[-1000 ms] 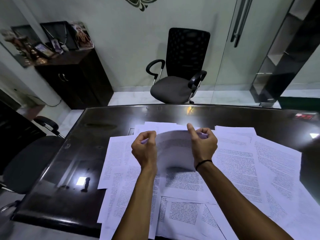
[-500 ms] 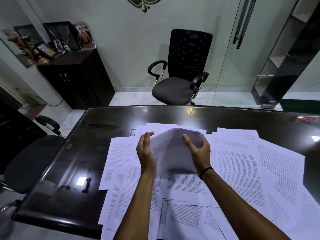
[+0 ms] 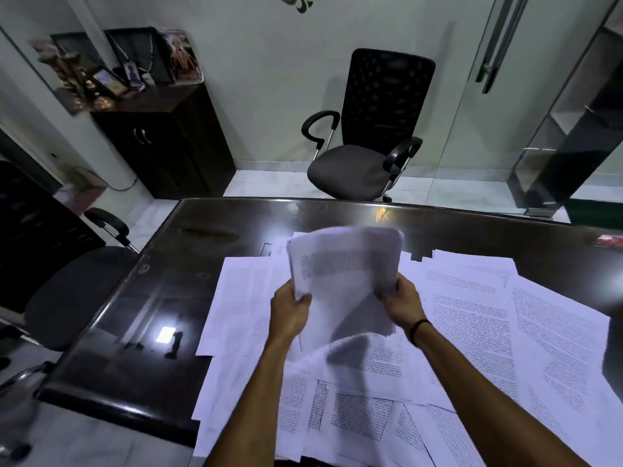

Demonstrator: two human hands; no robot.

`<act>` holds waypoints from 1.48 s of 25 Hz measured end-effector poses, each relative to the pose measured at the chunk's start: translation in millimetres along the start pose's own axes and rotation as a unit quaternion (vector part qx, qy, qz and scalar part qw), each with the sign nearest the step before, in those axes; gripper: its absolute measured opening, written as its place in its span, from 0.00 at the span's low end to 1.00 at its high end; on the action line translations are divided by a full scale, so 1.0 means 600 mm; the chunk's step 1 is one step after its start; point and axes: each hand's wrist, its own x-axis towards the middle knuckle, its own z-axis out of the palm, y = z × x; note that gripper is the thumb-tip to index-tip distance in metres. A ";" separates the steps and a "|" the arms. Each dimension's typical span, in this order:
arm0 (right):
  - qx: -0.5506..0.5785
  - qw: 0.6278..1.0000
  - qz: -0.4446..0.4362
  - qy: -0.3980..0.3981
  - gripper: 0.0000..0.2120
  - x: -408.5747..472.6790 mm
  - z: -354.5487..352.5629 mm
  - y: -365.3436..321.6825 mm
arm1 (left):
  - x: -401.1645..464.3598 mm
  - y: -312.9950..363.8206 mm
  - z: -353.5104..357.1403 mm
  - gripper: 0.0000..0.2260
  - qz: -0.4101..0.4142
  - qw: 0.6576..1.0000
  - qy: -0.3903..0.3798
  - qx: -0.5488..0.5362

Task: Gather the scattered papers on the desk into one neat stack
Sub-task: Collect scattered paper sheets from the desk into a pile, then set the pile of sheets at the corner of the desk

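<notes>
A bundle of printed sheets (image 3: 344, 278) stands raised above the desk, blurred by motion. My left hand (image 3: 289, 311) grips its lower left edge with the thumb on the front. On the lower right edge my right hand (image 3: 401, 303), with a black band at the wrist, grips the same bundle. Many other printed papers (image 3: 472, 318) lie scattered and overlapping across the dark glossy desk (image 3: 135, 332), from the middle to the right side and over the near edge.
A black office chair (image 3: 367, 129) stands beyond the desk's far edge. Another chair (image 3: 64, 291) sits at the left. A dark cabinet (image 3: 161, 136) with framed pictures stands against the wall. A glass door and shelves are at the right.
Both hands closed on the sheets' side edges, drew back toward me and tilted the bundle up off the desk. Before, they hovered open over the arched sheets.
</notes>
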 end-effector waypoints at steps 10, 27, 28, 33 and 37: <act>0.203 0.941 -0.017 -0.270 0.12 -0.027 0.113 -0.093 | -0.031 -0.053 -0.191 0.20 -0.081 0.950 -0.029 -0.300; -0.023 0.945 0.107 -0.309 0.18 -0.059 0.775 -0.137 | 0.216 -0.363 -0.704 0.14 -0.211 0.977 0.038 0.001; -0.030 0.942 0.114 -0.315 0.19 -0.059 0.804 -0.127 | 0.228 -0.374 -0.719 0.14 -0.220 0.974 0.046 0.014; -0.076 0.940 0.154 -0.295 0.18 -0.070 0.888 -0.141 | 0.256 -0.421 -0.754 0.10 -0.256 0.963 0.058 0.063; -0.053 0.929 0.216 -0.294 0.16 -0.075 0.893 -0.135 | 0.264 -0.457 -0.749 0.11 -0.279 0.953 0.046 0.107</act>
